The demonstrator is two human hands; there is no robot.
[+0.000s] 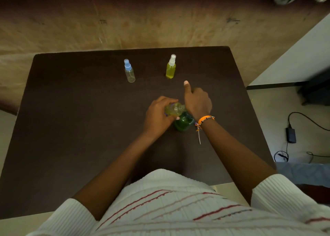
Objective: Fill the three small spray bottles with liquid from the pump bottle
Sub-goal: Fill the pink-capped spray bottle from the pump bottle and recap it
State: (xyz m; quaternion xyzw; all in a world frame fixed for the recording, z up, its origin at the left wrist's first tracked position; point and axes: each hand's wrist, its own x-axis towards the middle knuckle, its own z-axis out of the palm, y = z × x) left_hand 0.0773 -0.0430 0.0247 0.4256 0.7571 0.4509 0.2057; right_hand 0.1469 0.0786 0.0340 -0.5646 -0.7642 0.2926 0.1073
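A green pump bottle [184, 123] stands at the middle of the dark table [71, 128]. My right hand [197, 102] lies over its pump head with the fingers curled down and the thumb sticking out; the pump head is hidden. My left hand [158, 116] grips a small uncapped spray bottle [175, 109], tilted with its neck at the pump and yellowish liquid inside. Farther back stand a clear spray bottle with a blue cap [129, 71] and a white-capped spray bottle [171, 67] full of yellow liquid.
The table's right edge borders a floor with a black power adapter [291, 135] and cables. Behind the table lies a tan surface. An orange bracelet [204, 120] with a dangling cord sits on my right wrist.
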